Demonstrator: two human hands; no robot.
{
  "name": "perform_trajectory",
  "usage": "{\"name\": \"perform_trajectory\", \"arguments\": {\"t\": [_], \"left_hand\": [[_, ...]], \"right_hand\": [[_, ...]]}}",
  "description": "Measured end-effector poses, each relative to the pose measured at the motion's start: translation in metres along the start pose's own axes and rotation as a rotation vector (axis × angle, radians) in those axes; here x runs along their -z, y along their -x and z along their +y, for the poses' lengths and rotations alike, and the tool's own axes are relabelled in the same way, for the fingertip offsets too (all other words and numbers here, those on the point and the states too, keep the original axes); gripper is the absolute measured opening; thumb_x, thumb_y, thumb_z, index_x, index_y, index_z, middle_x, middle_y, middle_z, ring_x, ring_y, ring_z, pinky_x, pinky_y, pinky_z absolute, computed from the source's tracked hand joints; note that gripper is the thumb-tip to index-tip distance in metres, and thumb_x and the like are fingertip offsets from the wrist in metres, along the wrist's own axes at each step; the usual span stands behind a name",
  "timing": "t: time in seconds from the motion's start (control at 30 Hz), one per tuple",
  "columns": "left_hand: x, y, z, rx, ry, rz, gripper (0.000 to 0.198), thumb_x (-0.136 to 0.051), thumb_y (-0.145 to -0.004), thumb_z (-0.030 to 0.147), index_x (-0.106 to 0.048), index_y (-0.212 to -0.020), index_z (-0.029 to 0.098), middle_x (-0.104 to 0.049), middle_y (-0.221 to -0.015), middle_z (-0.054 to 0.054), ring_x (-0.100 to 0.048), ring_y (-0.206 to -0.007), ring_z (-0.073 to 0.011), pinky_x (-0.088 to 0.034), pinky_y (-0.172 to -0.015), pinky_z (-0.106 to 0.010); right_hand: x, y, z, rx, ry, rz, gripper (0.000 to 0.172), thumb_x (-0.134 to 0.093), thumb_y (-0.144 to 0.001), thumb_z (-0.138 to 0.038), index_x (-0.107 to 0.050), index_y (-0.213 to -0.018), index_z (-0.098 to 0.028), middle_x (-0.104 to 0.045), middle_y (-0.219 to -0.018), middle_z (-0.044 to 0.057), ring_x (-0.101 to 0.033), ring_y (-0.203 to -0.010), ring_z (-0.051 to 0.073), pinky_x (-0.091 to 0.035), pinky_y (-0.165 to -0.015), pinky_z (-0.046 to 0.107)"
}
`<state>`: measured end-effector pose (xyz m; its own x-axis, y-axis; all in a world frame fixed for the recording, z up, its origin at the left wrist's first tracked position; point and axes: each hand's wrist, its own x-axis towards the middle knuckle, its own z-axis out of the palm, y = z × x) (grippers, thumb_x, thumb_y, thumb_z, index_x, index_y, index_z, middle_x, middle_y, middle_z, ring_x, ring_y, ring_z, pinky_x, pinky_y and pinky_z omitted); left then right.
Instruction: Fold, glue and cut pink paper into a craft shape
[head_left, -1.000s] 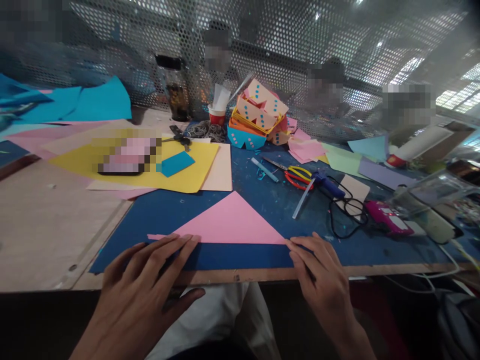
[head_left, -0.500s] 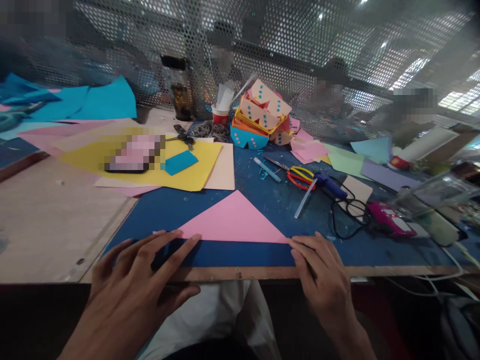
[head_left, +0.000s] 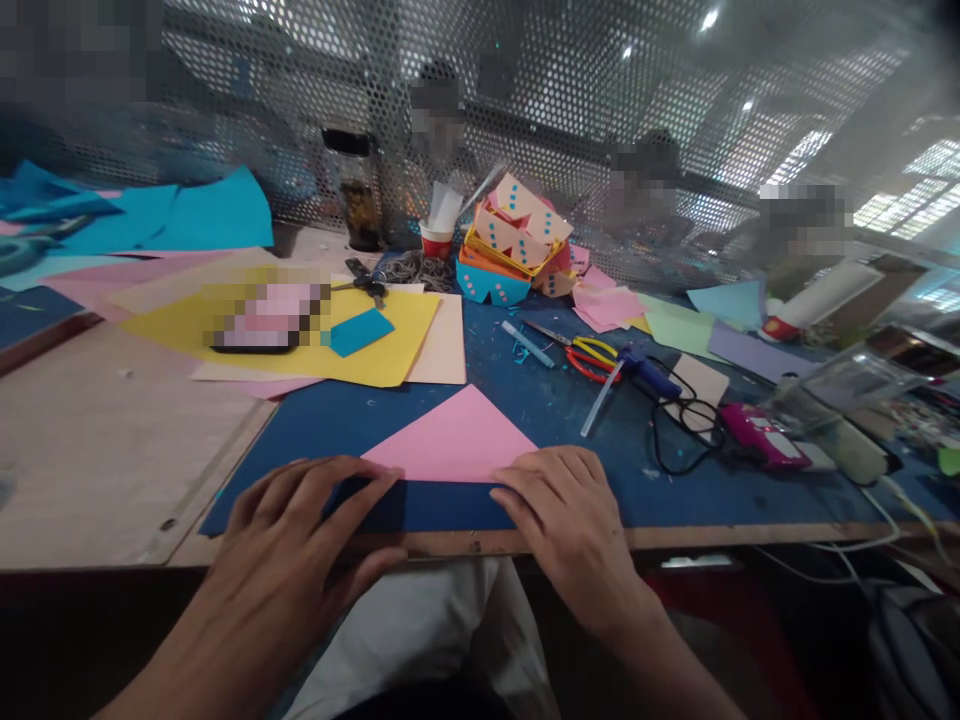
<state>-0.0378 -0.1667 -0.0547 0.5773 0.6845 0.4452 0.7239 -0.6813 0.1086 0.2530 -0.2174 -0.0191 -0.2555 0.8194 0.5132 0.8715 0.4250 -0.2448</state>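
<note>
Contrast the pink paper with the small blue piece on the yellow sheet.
The pink paper looks triangular; the blue piece four-sided. The pink paper is larger than the blue piece. The left hand and right hand touch the pink paper; the blue piece lies untouched on the yellow sheet. Both lie fairly flat.

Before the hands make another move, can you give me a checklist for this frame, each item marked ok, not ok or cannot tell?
1. Pink paper resting on the blue tabletop: ok.
2. Left hand touching the paper: ok, fingertips at its lower left.
3. Right hand touching the paper: ok, fingertips at its lower right.
4. Both lower corners visible: not ok, the hands cover them.
5. Paper layers lined up: cannot tell from this view.
6. Scissors and glue gun apart from the paper: ok.
</note>
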Motion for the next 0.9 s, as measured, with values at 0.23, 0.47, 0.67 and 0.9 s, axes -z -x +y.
{"name": "perform_trajectory", "arguments": {"t": [0.23, 0.47, 0.67, 0.9], "left_hand": [[0.003, -0.023, -0.002, -0.067, 0.067, 0.086, 0.029, -0.051, -0.108, 0.044, -0.066, -0.127, 0.028, -0.071, -0.120, -0.008, -0.060, -0.110, -0.0327, -0.041, -0.100, -0.055], [-0.007, -0.050, 0.007, -0.207, 0.188, 0.103, 0.023, -0.058, -0.106, 0.019, -0.066, -0.126, 0.026, -0.075, -0.108, -0.002, -0.063, -0.102, -0.0230, -0.042, -0.091, -0.041], [-0.012, -0.062, 0.008, -0.213, 0.203, 0.085, 0.018, -0.051, -0.109, 0.020, -0.069, -0.112, 0.022, -0.073, -0.100, -0.002, -0.059, -0.092, -0.0223, -0.038, -0.083, -0.038], [-0.012, -0.061, 0.007, -0.163, 0.216, 0.022, 0.020, -0.048, -0.110, 0.021, -0.068, -0.106, 0.022, -0.068, -0.098, -0.002, -0.056, -0.087, -0.0228, -0.036, -0.078, -0.038]], "right_hand": [[-0.009, -0.008, 0.008, 0.012, 0.046, -0.159, 0.015, -0.053, -0.112, -0.025, -0.068, -0.113, -0.022, -0.073, -0.107, 0.003, -0.063, -0.102, 0.021, -0.040, -0.096, 0.042], [-0.004, -0.013, 0.007, 0.083, 0.110, -0.181, 0.020, -0.048, -0.113, -0.022, -0.068, -0.111, -0.020, -0.071, -0.103, 0.004, -0.062, -0.099, 0.022, -0.038, -0.093, 0.043], [-0.005, -0.012, 0.011, 0.116, 0.117, -0.223, 0.020, -0.047, -0.113, -0.021, -0.066, -0.111, -0.019, -0.071, -0.104, 0.004, -0.061, -0.099, 0.022, -0.038, -0.093, 0.043], [-0.007, -0.010, 0.011, 0.089, 0.097, -0.202, 0.019, -0.046, -0.114, -0.023, -0.063, -0.106, -0.019, -0.070, -0.103, 0.005, -0.060, -0.097, 0.022, -0.039, -0.088, 0.041]]}}
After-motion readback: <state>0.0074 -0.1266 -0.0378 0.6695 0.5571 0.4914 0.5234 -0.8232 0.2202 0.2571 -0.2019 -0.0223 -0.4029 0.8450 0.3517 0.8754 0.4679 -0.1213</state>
